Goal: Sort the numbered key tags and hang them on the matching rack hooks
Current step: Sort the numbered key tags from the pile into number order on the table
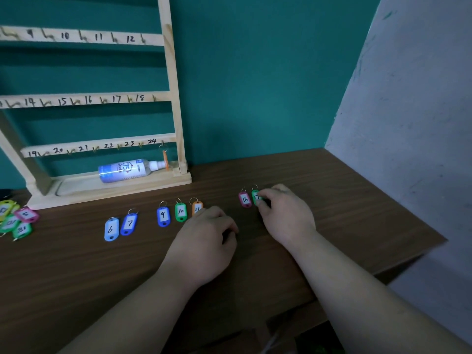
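On the desk (pixel 344 200), right of the rack (pixel 174 98), the right hand (pixel 286 213) pinched green tag 17 (pixel 255 196) in its fingers. Pink tag 16 (pixel 245 199) lay slightly nearer the rack. Before the rack's right post, the left hand (pixel 207 238) curled its fingers at orange tag 11 (pixel 197 207); grip unclear

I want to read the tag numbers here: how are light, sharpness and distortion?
Head view: dim, even light; tag 6 and tag 16 read clearly; the tag pile at left smears; the rack rails bend with the wide lens; glare on the bottle; the right hand half hides tag 17.
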